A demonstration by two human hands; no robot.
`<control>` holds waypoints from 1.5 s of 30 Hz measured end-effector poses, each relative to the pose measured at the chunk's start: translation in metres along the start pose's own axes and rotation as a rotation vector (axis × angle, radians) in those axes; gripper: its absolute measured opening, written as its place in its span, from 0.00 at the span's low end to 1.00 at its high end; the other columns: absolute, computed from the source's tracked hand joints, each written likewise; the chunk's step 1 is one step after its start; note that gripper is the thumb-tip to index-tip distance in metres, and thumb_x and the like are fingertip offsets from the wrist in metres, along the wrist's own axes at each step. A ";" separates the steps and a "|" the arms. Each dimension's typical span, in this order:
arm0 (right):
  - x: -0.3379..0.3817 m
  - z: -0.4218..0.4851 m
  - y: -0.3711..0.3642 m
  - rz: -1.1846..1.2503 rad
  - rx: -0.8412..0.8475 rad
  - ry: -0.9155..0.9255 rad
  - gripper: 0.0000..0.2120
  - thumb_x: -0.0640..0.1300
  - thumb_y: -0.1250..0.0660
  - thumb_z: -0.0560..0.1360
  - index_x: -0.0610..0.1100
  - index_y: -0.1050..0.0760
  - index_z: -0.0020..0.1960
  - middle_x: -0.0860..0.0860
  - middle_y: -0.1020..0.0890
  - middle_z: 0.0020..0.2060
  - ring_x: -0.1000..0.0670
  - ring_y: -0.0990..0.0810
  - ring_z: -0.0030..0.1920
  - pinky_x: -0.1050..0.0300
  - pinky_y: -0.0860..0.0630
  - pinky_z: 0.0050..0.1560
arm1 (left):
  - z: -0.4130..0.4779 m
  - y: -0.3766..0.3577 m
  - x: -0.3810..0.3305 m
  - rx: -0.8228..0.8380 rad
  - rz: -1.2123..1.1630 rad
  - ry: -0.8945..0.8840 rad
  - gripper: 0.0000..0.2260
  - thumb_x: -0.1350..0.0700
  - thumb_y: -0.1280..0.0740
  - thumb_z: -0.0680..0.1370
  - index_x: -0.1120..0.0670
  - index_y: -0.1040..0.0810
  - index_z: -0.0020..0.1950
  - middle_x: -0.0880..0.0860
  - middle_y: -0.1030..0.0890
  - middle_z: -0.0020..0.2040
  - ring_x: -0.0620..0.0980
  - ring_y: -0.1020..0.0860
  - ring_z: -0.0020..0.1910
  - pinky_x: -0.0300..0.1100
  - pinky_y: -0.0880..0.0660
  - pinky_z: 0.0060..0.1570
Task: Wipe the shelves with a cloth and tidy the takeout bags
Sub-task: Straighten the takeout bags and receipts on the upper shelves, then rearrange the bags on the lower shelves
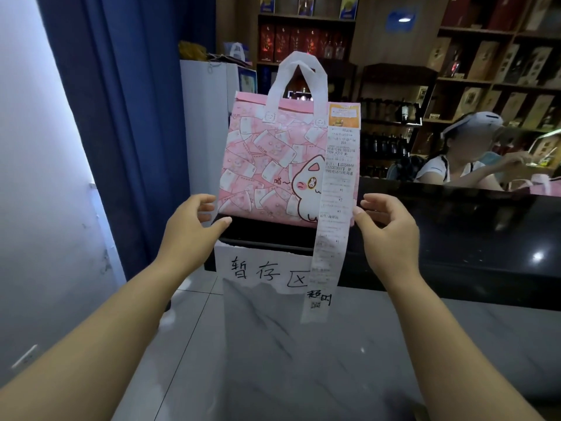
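A pink takeout bag (pixel 267 159) with a cartoon cat and white handles stands upright on the black counter top (pixel 455 214). A long white receipt (pixel 331 226) hangs from its upper right corner down past the counter edge. My left hand (pixel 194 226) is at the bag's lower left corner, fingers apart, just off or barely touching it. My right hand (pixel 385 226) is at the lower right, next to the receipt, fingers spread. Neither hand grips anything. No cloth is in view.
A handwritten paper sign (pixel 261 268) is stuck to the counter front, above a grey marble-look surface (pixel 303 360). A blue curtain (pixel 121 117) hangs at left. A seated person (pixel 455 165) is behind the counter at right. Wooden shelves (pixel 501 71) of boxes and bottles line the back.
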State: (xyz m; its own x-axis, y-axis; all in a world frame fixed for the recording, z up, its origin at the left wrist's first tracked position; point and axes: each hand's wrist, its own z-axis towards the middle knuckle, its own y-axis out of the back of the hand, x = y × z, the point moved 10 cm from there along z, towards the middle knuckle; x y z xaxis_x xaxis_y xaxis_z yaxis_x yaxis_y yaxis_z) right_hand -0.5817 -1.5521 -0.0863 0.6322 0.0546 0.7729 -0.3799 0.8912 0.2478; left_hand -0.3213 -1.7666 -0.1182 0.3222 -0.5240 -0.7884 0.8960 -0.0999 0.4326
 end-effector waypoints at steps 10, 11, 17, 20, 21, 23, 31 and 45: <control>0.029 -0.067 -0.022 0.032 0.295 0.000 0.03 0.48 0.32 0.74 0.52 0.22 0.47 0.58 0.19 0.43 0.59 0.20 0.44 0.66 0.24 0.40 | -0.088 0.062 -0.018 -0.010 0.132 -0.078 0.12 0.51 0.29 0.72 0.45 0.26 0.53 0.43 0.22 0.50 0.38 0.25 0.47 0.28 0.33 0.41; 0.034 -0.078 -0.024 0.023 0.331 -0.006 0.03 0.49 0.32 0.74 0.53 0.22 0.47 0.58 0.18 0.42 0.60 0.20 0.43 0.67 0.25 0.39 | -0.101 0.071 -0.020 -0.004 0.171 -0.094 0.12 0.51 0.29 0.72 0.46 0.25 0.53 0.43 0.22 0.49 0.39 0.24 0.46 0.28 0.32 0.41; 0.068 -0.159 -0.036 -0.080 0.560 0.023 0.03 0.51 0.31 0.73 0.55 0.23 0.47 0.59 0.19 0.40 0.60 0.21 0.41 0.66 0.26 0.38 | -0.197 0.130 -0.022 0.030 0.417 -0.130 0.14 0.52 0.29 0.72 0.52 0.23 0.56 0.45 0.24 0.49 0.44 0.25 0.46 0.34 0.32 0.45; 0.091 -0.208 -0.041 -0.153 0.688 0.086 0.07 0.54 0.32 0.73 0.54 0.23 0.50 0.61 0.20 0.41 0.62 0.22 0.41 0.63 0.24 0.41 | -0.252 0.162 -0.019 0.035 0.454 -0.086 0.13 0.51 0.29 0.72 0.50 0.23 0.55 0.46 0.23 0.49 0.45 0.24 0.46 0.37 0.29 0.44; 0.099 -0.224 -0.043 -0.167 0.731 0.105 0.08 0.55 0.32 0.73 0.54 0.23 0.50 0.61 0.20 0.41 0.63 0.22 0.41 0.63 0.24 0.41 | -0.269 0.173 -0.019 0.029 0.461 -0.065 0.12 0.51 0.29 0.72 0.50 0.23 0.55 0.46 0.23 0.49 0.46 0.24 0.46 0.39 0.28 0.44; 0.117 -0.255 -0.045 -0.179 0.815 0.139 0.09 0.56 0.33 0.73 0.54 0.23 0.51 0.62 0.21 0.41 0.64 0.22 0.41 0.62 0.24 0.41 | -0.304 0.194 -0.021 0.008 0.478 -0.028 0.11 0.51 0.29 0.72 0.50 0.23 0.53 0.46 0.22 0.48 0.46 0.23 0.46 0.40 0.26 0.44; 0.191 -0.362 -0.035 -0.085 1.068 0.351 0.13 0.55 0.34 0.74 0.53 0.24 0.56 0.61 0.21 0.43 0.62 0.23 0.43 0.66 0.26 0.41 | -0.443 0.268 -0.042 -0.142 0.526 0.170 0.11 0.46 0.30 0.71 0.45 0.24 0.53 0.40 0.23 0.45 0.38 0.24 0.45 0.39 0.26 0.45; 0.273 -0.589 0.037 0.229 1.545 0.619 0.11 0.56 0.34 0.73 0.54 0.24 0.53 0.62 0.21 0.41 0.64 0.23 0.42 0.69 0.27 0.39 | -0.774 0.322 -0.098 -0.439 0.669 0.721 0.09 0.49 0.29 0.72 0.48 0.23 0.51 0.44 0.21 0.47 0.39 0.23 0.45 0.40 0.26 0.45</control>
State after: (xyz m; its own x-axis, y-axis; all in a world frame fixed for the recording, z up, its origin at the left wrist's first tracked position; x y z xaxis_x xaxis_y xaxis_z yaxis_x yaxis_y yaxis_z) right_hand -0.0257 -1.2392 -0.2105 0.4836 0.6029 0.6346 -0.5190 -0.3863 0.7625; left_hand 0.1726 -1.0928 -0.2401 0.7630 0.2771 -0.5840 0.4560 0.4095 0.7902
